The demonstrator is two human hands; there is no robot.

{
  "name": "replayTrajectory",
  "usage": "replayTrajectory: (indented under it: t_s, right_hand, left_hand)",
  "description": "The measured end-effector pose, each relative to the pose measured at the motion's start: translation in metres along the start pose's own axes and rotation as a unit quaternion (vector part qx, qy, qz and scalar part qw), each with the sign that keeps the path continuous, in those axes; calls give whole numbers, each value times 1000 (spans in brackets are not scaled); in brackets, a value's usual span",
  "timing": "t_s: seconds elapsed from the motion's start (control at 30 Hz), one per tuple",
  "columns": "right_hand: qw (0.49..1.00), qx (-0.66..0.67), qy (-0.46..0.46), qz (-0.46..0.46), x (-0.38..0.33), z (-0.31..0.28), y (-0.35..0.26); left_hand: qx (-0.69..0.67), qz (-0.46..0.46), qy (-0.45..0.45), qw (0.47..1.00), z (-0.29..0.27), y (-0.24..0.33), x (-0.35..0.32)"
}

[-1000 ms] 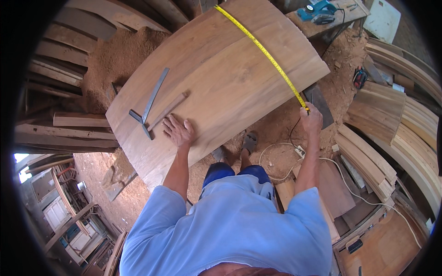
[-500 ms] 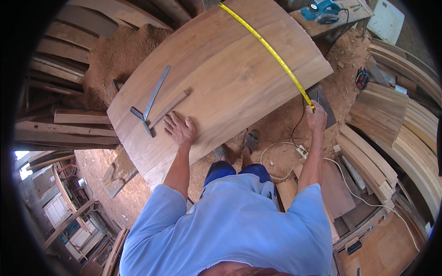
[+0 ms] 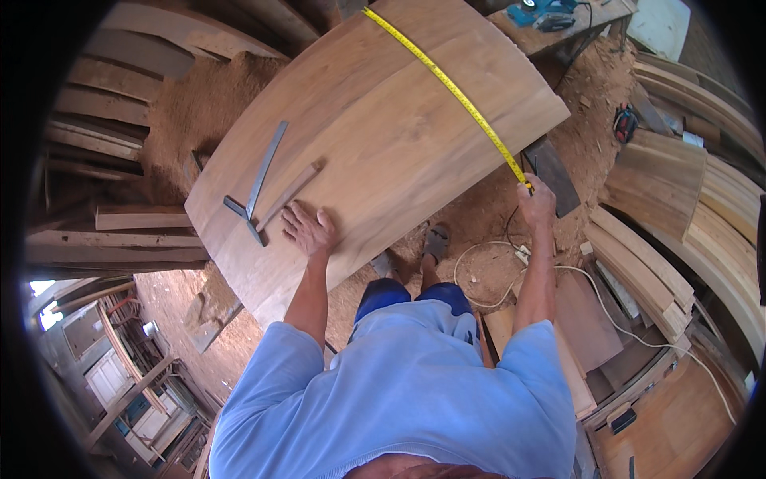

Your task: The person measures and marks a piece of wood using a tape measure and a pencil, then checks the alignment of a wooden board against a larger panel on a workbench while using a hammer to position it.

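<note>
A broad wooden panel (image 3: 383, 120) lies slantwise in front of me. My left hand (image 3: 309, 229) rests palm down on it, fingers spread, next to a narrow wooden strip (image 3: 291, 193). Beyond the strip lies a try square (image 3: 257, 191) with a grey blade and dark stock. The yellow blade of a tape measure (image 3: 447, 81) spans the panel's right part from its far edge to the near one. Just off that near edge, my right hand (image 3: 538, 201) is closed around the tape's near end; its case is mostly hidden. A thin dark stick shows by the fingers, its kind unclear.
A bench (image 3: 558, 32) at the far right carries a teal power tool (image 3: 542, 12). Stacked boards (image 3: 686, 184) line the right side, more planks (image 3: 120, 215) the left. A pale cable (image 3: 590, 279) crosses the sawdust-covered floor. A red-and-black tool (image 3: 625, 121) lies right of the panel.
My right hand and the tape blade have shifted slightly left along the panel. My left hand stays flat in about the same place. The whole view has shifted a little.
</note>
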State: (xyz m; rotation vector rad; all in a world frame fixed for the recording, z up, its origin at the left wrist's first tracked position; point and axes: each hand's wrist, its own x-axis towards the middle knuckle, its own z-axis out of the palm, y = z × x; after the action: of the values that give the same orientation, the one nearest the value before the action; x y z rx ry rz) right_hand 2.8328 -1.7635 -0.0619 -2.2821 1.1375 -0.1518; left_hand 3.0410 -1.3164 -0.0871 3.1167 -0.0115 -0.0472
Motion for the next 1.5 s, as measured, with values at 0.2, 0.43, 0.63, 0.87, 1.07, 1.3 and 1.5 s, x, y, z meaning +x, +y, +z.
replayTrajectory:
  t_s: [0.2,0.43,0.63,0.87,1.07,1.3,1.5]
  right_hand:
    - [1000,-3,15,-4,21,-13,11]
    - [997,-49,41,39,78,-41,22]
    - [996,-56,31,57,104,-51,31]
    - [994,-81,25,73,112,-53,46]
    - [989,-97,58,90,113,-58,71]
    - [989,-90,64,99,111,-56,78]
    - [990,-99,70,77,116,-49,96]
  left_hand:
    - [-1,-2,-5,1000,0,1,0]
    - [-2,-3,1,1000,1,2,-1]
    - [0,-5,1,1000,-3,1,0]
    - [8,2,21,1000,6,-4,0]
    - [13,-4,-3,1000,3,0,0]
    - [4,-3,-4,1000,0,0,0]
    - [11,-4,-6,1000,2,0,1]
